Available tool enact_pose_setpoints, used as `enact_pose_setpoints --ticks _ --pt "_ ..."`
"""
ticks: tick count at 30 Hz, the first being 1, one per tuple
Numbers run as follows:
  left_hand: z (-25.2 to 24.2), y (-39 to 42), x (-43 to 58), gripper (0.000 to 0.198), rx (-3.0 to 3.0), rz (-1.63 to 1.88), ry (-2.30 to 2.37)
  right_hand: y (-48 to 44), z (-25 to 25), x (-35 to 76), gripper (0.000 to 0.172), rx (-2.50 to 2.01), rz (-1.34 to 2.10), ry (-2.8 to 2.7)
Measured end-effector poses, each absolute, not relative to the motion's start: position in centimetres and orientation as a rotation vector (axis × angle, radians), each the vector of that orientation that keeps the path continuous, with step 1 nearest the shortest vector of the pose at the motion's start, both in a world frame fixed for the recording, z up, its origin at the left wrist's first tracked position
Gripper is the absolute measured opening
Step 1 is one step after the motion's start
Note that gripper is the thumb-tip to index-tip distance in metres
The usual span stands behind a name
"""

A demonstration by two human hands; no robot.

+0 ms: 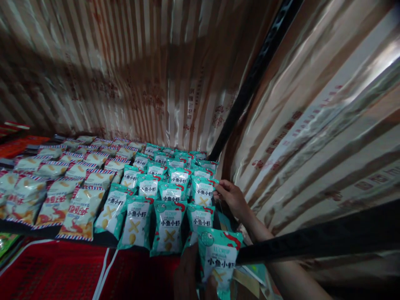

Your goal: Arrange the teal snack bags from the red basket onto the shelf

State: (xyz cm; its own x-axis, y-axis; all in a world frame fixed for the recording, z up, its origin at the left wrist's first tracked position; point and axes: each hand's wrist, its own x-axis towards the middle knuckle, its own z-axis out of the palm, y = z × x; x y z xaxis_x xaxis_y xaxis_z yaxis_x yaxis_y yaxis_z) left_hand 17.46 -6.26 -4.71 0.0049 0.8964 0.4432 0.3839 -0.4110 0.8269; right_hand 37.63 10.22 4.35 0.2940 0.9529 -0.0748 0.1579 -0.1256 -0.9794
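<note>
My left hand (186,275), dark in shadow at the bottom, grips a teal and white snack bag (220,260) with its thumb across the lower front. Further up, my right hand (233,199) reaches in behind a black bar, its fingers pinching the right edge of another teal snack bag (203,191). That bag stands at the right end of the rows. Several matching bags (168,227) stand upright in rows to the left of both hands. Part of my left hand is hidden behind the bag it holds.
White and orange snack bags (78,212) fill the left of the shelf. Red baskets (56,271) sit below its front edge. A black post (246,96) rises at the back corner, and a black bar (296,241) crosses my right forearm. Printed wrapping sheets (140,75) line the walls.
</note>
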Motion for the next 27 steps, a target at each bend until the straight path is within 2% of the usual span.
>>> enact_pose_setpoints --ticks 13,18,22,27 --pt "-6.2 -6.5 18.4 0.060 1.838 1.374 1.408 9.1 3.4 37.3 0.050 -1.492 0.987 -1.050" --pt "-5.7 -5.8 18.5 0.055 1.969 1.534 1.348 7.6 3.5 37.6 0.056 -1.536 0.932 -1.165" --pt "-4.1 -5.0 17.7 0.053 2.066 1.502 1.270 6.6 3.8 38.0 0.043 -1.725 0.836 -1.396" --pt "-3.8 -4.8 17.5 0.054 2.088 1.468 1.260 6.3 3.4 37.9 0.036 -1.691 0.967 -1.554"
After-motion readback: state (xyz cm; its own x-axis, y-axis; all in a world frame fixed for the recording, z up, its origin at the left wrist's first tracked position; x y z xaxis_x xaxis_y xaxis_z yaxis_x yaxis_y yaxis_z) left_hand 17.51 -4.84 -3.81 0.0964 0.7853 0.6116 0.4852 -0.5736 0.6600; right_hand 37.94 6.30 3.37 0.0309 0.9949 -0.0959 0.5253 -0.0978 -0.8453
